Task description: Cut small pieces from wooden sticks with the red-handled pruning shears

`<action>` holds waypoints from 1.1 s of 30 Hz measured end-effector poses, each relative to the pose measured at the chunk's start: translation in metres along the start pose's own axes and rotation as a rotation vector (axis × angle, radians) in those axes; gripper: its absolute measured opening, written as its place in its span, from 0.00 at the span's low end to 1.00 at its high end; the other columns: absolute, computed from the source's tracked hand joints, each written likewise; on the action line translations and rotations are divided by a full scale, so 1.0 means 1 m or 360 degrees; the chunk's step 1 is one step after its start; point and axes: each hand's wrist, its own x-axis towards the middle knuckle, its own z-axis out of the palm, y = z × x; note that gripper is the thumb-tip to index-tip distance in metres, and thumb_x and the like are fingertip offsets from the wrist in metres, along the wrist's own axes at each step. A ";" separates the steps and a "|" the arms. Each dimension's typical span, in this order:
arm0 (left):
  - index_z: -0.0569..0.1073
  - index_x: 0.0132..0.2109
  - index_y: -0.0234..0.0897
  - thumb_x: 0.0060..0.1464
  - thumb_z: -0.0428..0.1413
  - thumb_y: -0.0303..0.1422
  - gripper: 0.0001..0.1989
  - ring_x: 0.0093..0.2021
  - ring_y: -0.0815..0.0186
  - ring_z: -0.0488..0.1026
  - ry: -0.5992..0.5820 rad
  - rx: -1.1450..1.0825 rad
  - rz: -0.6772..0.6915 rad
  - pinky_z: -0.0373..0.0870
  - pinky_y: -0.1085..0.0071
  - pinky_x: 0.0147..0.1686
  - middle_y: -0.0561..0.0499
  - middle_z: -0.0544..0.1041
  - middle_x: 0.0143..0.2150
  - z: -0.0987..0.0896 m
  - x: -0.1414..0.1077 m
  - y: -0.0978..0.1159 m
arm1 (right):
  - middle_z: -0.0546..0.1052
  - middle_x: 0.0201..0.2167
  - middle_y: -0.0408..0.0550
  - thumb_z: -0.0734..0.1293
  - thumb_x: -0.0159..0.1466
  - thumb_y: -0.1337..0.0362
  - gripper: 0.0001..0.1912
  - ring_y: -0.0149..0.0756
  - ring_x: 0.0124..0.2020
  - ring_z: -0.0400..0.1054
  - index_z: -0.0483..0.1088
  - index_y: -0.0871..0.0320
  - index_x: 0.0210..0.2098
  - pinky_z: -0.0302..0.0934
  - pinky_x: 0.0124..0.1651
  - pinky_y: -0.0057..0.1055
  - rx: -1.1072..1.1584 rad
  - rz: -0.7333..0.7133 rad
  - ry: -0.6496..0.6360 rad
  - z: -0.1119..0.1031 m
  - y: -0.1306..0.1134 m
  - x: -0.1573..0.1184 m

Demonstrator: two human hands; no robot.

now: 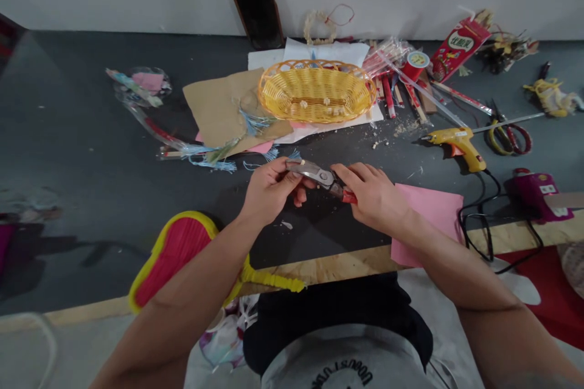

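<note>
Pliers (319,175) held over the table (91,134) in both hands: your left hand (269,191) closes fully on the metal head, your right hand (371,194) on the red handle, steadying them. Glue gun (458,146) and pink paper (426,225) lie within your right hand's reach.

Beneath the yellow woven basket (316,92) lies brown cardboard (223,110) trailing blue tassels (250,124). To the basket's right are a yellow hot glue gun (458,147) and red-handled scissors (510,138); farther forward and right lies a pink paper sheet (429,225).
</note>
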 end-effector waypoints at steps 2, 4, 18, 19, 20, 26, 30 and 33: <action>0.76 0.35 0.33 0.50 0.68 0.40 0.15 0.17 0.70 0.71 0.0036 0.0018 0.0037 0.70 0.76 0.15 0.49 0.81 0.26 0.001 0.001 0.000 | 0.75 0.53 0.55 0.60 0.64 0.72 0.31 0.48 0.49 0.69 0.62 0.55 0.67 0.62 0.50 0.43 -0.0020 0.0027 0.0013 0.000 -0.001 0.001; 0.76 0.36 0.34 0.49 0.69 0.40 0.15 0.18 0.70 0.73 0.0089 0.0046 0.0086 0.71 0.76 0.16 0.50 0.81 0.27 0.001 0.002 -0.001 | 0.74 0.55 0.55 0.60 0.65 0.71 0.32 0.49 0.51 0.68 0.60 0.55 0.68 0.61 0.51 0.44 -0.0039 0.0044 0.0034 0.000 0.000 0.003; 0.74 0.31 0.34 0.49 0.66 0.32 0.09 0.16 0.70 0.72 -0.0058 -0.0003 0.0023 0.69 0.76 0.15 0.48 0.82 0.27 -0.006 0.001 0.001 | 0.73 0.59 0.55 0.61 0.63 0.72 0.36 0.50 0.54 0.66 0.57 0.56 0.71 0.61 0.53 0.46 -0.0096 -0.0087 0.0067 0.000 0.007 0.003; 0.74 0.30 0.34 0.48 0.67 0.32 0.09 0.16 0.70 0.71 -0.0080 -0.0040 -0.0003 0.68 0.76 0.14 0.48 0.82 0.26 -0.005 0.001 0.003 | 0.73 0.59 0.55 0.61 0.63 0.72 0.36 0.51 0.54 0.66 0.57 0.56 0.71 0.61 0.53 0.46 -0.0086 -0.0097 0.0075 0.001 0.007 0.003; 0.73 0.30 0.34 0.47 0.67 0.32 0.10 0.15 0.70 0.71 -0.0096 -0.0075 -0.0029 0.67 0.76 0.13 0.48 0.82 0.26 -0.005 0.001 0.004 | 0.73 0.58 0.55 0.61 0.62 0.72 0.36 0.51 0.54 0.66 0.57 0.56 0.70 0.62 0.52 0.46 -0.0075 -0.0104 0.0080 0.001 0.007 0.003; 0.75 0.32 0.34 0.46 0.68 0.32 0.11 0.14 0.71 0.69 -0.0064 -0.0169 -0.0042 0.65 0.77 0.11 0.50 0.82 0.25 -0.001 0.000 0.006 | 0.74 0.54 0.55 0.60 0.63 0.74 0.34 0.47 0.51 0.68 0.60 0.56 0.68 0.63 0.55 0.45 0.0046 -0.0080 0.0061 0.004 0.002 0.002; 0.75 0.33 0.34 0.48 0.67 0.32 0.09 0.15 0.72 0.69 -0.0014 -0.0130 -0.0006 0.63 0.78 0.11 0.51 0.81 0.24 -0.001 0.001 0.001 | 0.74 0.52 0.56 0.59 0.63 0.75 0.33 0.47 0.48 0.68 0.61 0.57 0.67 0.64 0.54 0.45 0.0064 -0.0039 0.0038 0.003 0.000 0.000; 0.76 0.33 0.34 0.51 0.66 0.31 0.07 0.16 0.73 0.69 -0.0024 -0.0048 0.0059 0.63 0.79 0.13 0.52 0.80 0.25 -0.003 0.000 -0.001 | 0.73 0.53 0.57 0.59 0.62 0.75 0.33 0.47 0.49 0.68 0.60 0.58 0.67 0.64 0.54 0.45 0.0117 -0.0080 0.0017 0.001 0.001 0.000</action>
